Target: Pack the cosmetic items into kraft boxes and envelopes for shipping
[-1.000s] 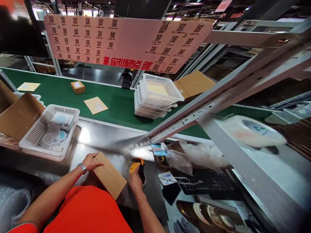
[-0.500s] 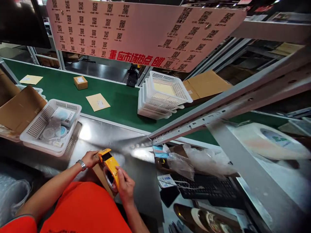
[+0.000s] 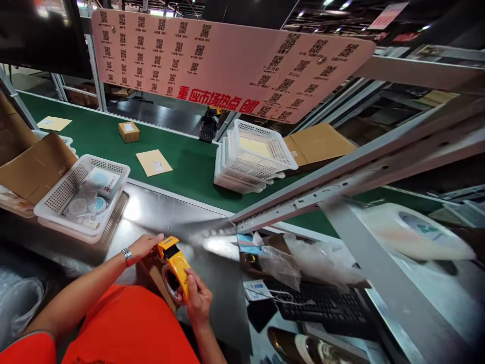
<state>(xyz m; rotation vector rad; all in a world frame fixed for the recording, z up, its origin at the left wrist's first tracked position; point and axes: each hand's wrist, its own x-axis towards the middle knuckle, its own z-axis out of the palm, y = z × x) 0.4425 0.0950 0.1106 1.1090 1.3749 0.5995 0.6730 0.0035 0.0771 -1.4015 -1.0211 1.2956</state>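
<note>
In my right hand (image 3: 200,299) is a yellow tape dispenser (image 3: 176,261), gripped near its handle end. A roll of tape sits in it. The dispenser's head lies close to the fingertips of my left hand (image 3: 146,247), which wears a metal watch. That hand holds the far end of a brown cardboard box (image 3: 156,275) standing close against my body. Part of the box is hidden by the dispenser and my left hand, so its full shape does not show.
A white basket (image 3: 81,199) with packaged goods stands left on the metal table (image 3: 166,207). Behind runs a green belt (image 3: 193,164) with an envelope (image 3: 154,163), a small box (image 3: 129,132) and stacked baskets (image 3: 246,167). A metal post (image 3: 288,202) and a keyboard (image 3: 326,306) are at right.
The view has shifted slightly. Both hands and the tape dispenser appear a little lower and to the right, and the dispenser stays at the box. Both hands keep their holds.
</note>
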